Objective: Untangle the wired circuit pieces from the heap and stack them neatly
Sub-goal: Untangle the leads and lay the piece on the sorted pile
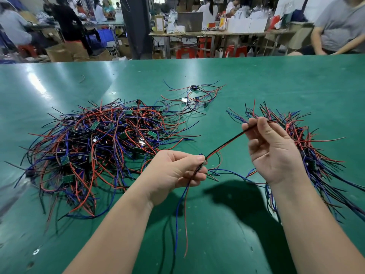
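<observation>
Pinches the circuit piece [201,164] at six o'clock above the table [256,80] between fingers of the left hand [173,171]; holds its red-black wires [227,144] taut toward two o'clock, pinched in fingertips of the right hand [274,149] — probably light, limp, snag-prone; best gripped by the board.

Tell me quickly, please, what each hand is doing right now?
Left hand: grips the circuit piece by its board.
Right hand: pinches that piece's red and black wires.

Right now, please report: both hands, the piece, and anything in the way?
Left hand pinches one circuit piece; right hand holds its red-black wires taut. Heap on left, stack on right. Way to stack looks free.
</observation>
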